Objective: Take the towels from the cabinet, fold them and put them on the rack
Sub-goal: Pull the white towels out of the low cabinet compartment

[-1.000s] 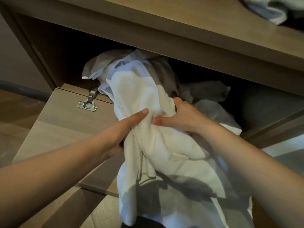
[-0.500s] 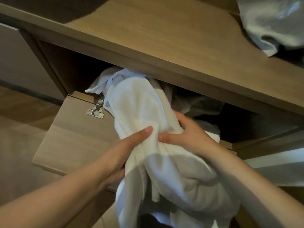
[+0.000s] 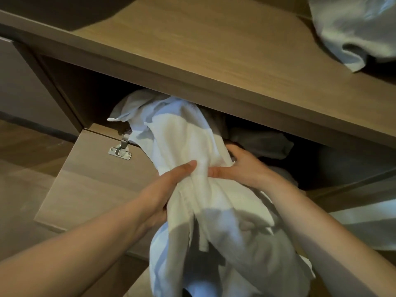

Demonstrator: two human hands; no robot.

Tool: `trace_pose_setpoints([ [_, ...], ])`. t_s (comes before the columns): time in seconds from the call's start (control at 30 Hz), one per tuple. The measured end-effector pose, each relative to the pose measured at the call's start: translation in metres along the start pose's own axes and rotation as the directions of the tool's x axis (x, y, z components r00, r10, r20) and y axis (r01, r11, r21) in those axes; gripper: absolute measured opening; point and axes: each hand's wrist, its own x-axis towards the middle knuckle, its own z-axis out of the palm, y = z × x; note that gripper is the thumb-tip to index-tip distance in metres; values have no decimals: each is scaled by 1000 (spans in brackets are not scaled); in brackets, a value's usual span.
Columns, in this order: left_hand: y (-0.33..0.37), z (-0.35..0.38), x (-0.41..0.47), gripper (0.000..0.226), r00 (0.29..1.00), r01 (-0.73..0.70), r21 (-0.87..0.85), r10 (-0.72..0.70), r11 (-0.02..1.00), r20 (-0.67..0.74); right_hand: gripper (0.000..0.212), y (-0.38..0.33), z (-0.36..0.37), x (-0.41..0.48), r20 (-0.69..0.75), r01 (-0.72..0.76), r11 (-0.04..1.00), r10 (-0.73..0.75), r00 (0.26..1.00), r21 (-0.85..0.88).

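A white towel (image 3: 188, 142) is bunched at the middle of the view. Its top end lies inside the cabinet (image 3: 90, 93) opening toward 11 o'clock, and the rest hangs down to 6 o'clock. The left hand (image 3: 165, 189) grips it from 8 o'clock, thumb laid across the cloth, fingers hidden behind it. The right hand (image 3: 242, 170) grasps the same bunch from 3 o'clock; the two thumb tips are near but apart. Deeper in the cabinet, at 2 o'clock from the hands, a grey towel (image 3: 263, 142) lies in shadow. The cabinet door (image 3: 85, 179) stands open at 9 o'clock, its metal hinge (image 3: 120, 150) just beside the white towel's edge. On the tabletop (image 3: 214, 50) above, at 1 o'clock, a pale towel (image 3: 353, 28) lies crumpled
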Motion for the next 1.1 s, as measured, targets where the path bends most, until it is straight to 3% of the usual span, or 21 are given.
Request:
trace_pose_setpoints([
  [0.17, 3, -2, -3, 47, 1000, 27, 23, -27, 999, 9, 99, 7, 6, -1, -2, 5, 1000, -5, 1000, -24],
  [0.3, 3, -4, 1, 50, 1000, 5, 18, -5, 1000, 18, 74, -1, 2, 0, -7, 16, 1000, -16, 1000, 7],
  [0.5, 8, -1, -17, 44, 996, 95, 28, -95, 995, 3, 74, -12, 9, -23, -82, 93, 989, -84, 993, 118],
  [0.63, 18, 10, -56, 51, 986, 152, 76, -146, 985, -76, 72, -36, 1, -55, -64, 57, 983, -47, 997, 173],
  [0.77, 40, 32, -109, 34, 977, 206, 16, -205, 978, -55, 59, -77, -16, -94, -25, 52, 980, -48, 999, 191],
  [0.93, 70, 57, -173, 61, 979, 197, -36, -199, 980, -49, 57, -143, -44, -149, 24, 30, 962, -38, 999, 271],
  [1.1, 108, 92, -240, 66, 975, 201, 11, -199, 980, -95, 72, -202, -77, -199, 48, -17, 950, 2, 999, 313],
])
